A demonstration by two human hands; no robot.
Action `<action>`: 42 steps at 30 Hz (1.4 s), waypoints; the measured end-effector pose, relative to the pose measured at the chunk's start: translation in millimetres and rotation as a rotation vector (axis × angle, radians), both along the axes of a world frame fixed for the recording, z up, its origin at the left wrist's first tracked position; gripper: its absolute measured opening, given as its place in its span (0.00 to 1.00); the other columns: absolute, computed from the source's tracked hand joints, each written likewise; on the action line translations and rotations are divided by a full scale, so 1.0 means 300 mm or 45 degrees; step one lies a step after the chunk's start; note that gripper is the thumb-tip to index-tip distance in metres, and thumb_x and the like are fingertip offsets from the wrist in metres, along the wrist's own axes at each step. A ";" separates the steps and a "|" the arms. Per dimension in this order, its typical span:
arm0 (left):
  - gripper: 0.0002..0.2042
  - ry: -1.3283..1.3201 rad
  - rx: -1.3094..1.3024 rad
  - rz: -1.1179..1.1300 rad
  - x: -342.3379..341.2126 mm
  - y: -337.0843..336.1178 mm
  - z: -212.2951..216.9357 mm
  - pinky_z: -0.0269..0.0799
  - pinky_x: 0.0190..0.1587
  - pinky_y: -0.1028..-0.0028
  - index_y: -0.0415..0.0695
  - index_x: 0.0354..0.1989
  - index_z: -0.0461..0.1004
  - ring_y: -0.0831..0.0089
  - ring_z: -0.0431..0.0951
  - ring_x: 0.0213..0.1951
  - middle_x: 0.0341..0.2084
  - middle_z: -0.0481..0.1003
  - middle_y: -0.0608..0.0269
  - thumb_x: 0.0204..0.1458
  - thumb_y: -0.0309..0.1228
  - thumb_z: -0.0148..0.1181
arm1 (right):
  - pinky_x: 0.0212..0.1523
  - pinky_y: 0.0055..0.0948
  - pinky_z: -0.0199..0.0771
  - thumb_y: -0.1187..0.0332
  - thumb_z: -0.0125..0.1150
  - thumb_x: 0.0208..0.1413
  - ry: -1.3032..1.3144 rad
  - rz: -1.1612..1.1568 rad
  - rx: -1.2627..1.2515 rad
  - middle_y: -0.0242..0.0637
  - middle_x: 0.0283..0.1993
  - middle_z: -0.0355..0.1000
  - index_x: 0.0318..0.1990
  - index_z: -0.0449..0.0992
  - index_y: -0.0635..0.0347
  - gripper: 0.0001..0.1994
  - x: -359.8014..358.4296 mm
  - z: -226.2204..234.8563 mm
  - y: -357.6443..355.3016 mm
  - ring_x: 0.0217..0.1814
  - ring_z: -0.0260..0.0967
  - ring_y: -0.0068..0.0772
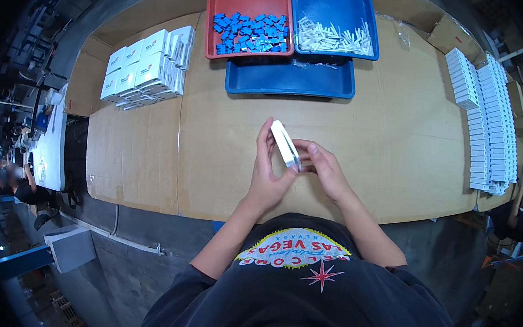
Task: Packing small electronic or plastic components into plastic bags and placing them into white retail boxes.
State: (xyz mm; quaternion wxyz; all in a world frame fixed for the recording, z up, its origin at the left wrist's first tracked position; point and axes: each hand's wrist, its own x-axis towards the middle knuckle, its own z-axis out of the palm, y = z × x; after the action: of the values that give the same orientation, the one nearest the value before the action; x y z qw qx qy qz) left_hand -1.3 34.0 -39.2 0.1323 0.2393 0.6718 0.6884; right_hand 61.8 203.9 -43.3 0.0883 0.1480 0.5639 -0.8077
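A small white box (284,143) stands tilted on its narrow edge above the near middle of the cardboard-covered table. My left hand (266,182) is closed round it, with fingers along its left side and the thumb at its lower end. A dark gap runs down the side of the box toward my right hand. My right hand (332,176) is at the box's right, fingers apart and slightly bent. Its fingertips reach the box's side and lower end, while the thumb stays off it. Whatever is inside the box is hidden.
Ahead lie a red tray (245,54) of blue plastic pieces, a blue tray (368,57) of white sticks and another blue tray (288,94) below them. White boxes (149,62) are stacked left; long rows of white boxes (485,132) line the right. People sit at both far sides.
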 end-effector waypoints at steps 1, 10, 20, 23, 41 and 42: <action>0.47 0.001 -0.001 0.000 0.000 0.002 0.000 0.51 0.76 0.58 0.41 0.79 0.39 0.54 0.60 0.71 0.70 0.56 0.46 0.52 0.21 0.60 | 0.57 0.27 0.75 0.55 0.58 0.72 -0.035 -0.029 -0.034 0.37 0.57 0.75 0.67 0.72 0.63 0.25 -0.003 0.054 -0.021 0.54 0.72 0.24; 0.41 -0.215 0.280 0.117 0.015 0.029 0.019 0.52 0.75 0.59 0.41 0.80 0.43 0.53 0.56 0.75 0.74 0.53 0.44 0.70 0.58 0.44 | 0.69 0.36 0.69 0.67 0.69 0.65 0.333 -0.206 0.069 0.45 0.66 0.70 0.70 0.67 0.66 0.29 -0.020 0.031 -0.112 0.71 0.67 0.34; 0.34 -0.284 0.387 0.286 0.027 0.069 0.041 0.54 0.73 0.63 0.40 0.78 0.51 0.58 0.62 0.70 0.68 0.62 0.44 0.74 0.54 0.34 | 0.67 0.39 0.71 0.72 0.62 0.66 0.703 -0.273 0.827 0.60 0.72 0.65 0.68 0.70 0.70 0.24 0.015 0.056 -0.204 0.74 0.66 0.57; 0.37 -0.224 0.403 0.246 0.030 0.069 0.041 0.52 0.74 0.62 0.38 0.77 0.51 0.57 0.61 0.71 0.69 0.61 0.43 0.72 0.58 0.35 | 0.66 0.39 0.73 0.72 0.59 0.68 0.780 -0.279 0.900 0.63 0.72 0.64 0.69 0.68 0.72 0.24 0.016 0.052 -0.198 0.73 0.67 0.59; 0.41 -0.178 0.433 0.206 0.052 0.056 0.032 0.52 0.73 0.62 0.35 0.76 0.52 0.57 0.61 0.70 0.67 0.62 0.44 0.70 0.61 0.39 | 0.64 0.42 0.75 0.73 0.54 0.69 0.903 -0.309 1.002 0.68 0.68 0.67 0.67 0.69 0.77 0.22 0.035 0.047 -0.202 0.70 0.69 0.63; 0.41 -0.215 0.483 0.201 0.053 0.060 0.031 0.52 0.73 0.62 0.35 0.75 0.52 0.57 0.60 0.71 0.68 0.61 0.43 0.70 0.61 0.39 | 0.65 0.42 0.74 0.73 0.54 0.69 0.906 -0.317 1.008 0.68 0.68 0.67 0.67 0.69 0.77 0.22 0.034 0.043 -0.201 0.70 0.69 0.63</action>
State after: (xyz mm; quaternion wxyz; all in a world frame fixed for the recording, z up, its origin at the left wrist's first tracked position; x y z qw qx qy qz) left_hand 14.7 52.0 -29.8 0.0865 0.1480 0.5334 0.8283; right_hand 72.2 143.7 -30.5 -0.2669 -0.0468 0.7981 -0.5382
